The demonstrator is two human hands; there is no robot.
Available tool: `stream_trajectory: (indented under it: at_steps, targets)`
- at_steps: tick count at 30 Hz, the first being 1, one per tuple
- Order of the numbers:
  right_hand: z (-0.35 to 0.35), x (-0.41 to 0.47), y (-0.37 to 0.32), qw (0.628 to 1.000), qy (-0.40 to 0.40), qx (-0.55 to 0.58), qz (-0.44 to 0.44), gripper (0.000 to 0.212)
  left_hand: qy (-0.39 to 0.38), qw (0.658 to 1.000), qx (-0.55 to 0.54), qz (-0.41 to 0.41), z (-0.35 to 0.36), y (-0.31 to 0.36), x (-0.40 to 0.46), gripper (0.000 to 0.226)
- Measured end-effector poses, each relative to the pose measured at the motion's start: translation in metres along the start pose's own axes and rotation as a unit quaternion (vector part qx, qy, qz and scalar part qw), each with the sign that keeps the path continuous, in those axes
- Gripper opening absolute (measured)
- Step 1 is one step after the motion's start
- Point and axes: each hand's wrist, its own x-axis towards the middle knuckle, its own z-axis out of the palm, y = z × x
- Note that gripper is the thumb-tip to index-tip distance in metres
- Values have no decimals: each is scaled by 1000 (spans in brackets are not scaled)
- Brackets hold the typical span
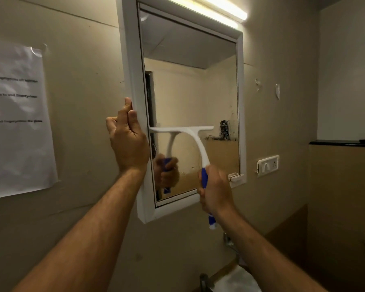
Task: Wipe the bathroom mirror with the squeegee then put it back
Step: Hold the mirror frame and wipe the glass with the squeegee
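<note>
The person's right hand [216,189] is reaching up from the lower right, its grip wrapped tight around the blue handle of the squeegee [195,144]. The white neck is curving up and left from the fist, and the blade is lying level against the glass of the mirror [190,85], about two thirds of the way down, spanning from the left edge of the glass to past its middle. The left hand [128,140] is raised with the forearm stretched out, its grip pinching the outer left side of the white mirror frame [131,60], thumb on the front face, the other fingers curling at the edge.

The mirror is hanging on a beige wall [82,60], with a lit tube light [209,8] glowing along its top. A printed paper sheet [17,119] is sticking to the wall well to the left. A white switch plate [268,165] is sitting just right of the frame's lower corner, and a dark ledge [341,142] is running further right.

Below the frame, a tap [230,242] is showing near the right forearm. The glass above the blade is lying open up to the top of the frame.
</note>
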Motion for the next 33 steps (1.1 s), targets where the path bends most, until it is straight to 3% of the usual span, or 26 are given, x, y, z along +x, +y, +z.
stream_trajectory:
  at_steps: [2,4,7,11,19,23,28,33]
  targets:
    - [-1,-16,2,997,-18,-72,-31,15,1,1000,2,-2,1,0,0,36]
    - [-4,-20,-1,997,-29,-57,-36,3,1,1000,5,-1,1,0,0,36]
    - [-13,-12,-18,988,-33,146,50,37,5,1000,3,2,1,-1,0,36]
    - [-19,4,-46,963,-39,250,88,30,3,1000,4,-3,1,-4,0,36]
    - [-2,-24,-17,986,-10,144,78,36,-1,1000,-22,-9,2,-6,0,34]
    - [-4,-19,-19,997,-18,67,32,19,9,999,-46,-8,4,-11,-1,36]
    - [-5,-2,-37,981,-16,190,43,34,3,999,-51,-14,3,-15,-5,36]
    - [7,-22,0,989,-9,134,58,35,2,999,-40,-15,-1,-21,-19,38]
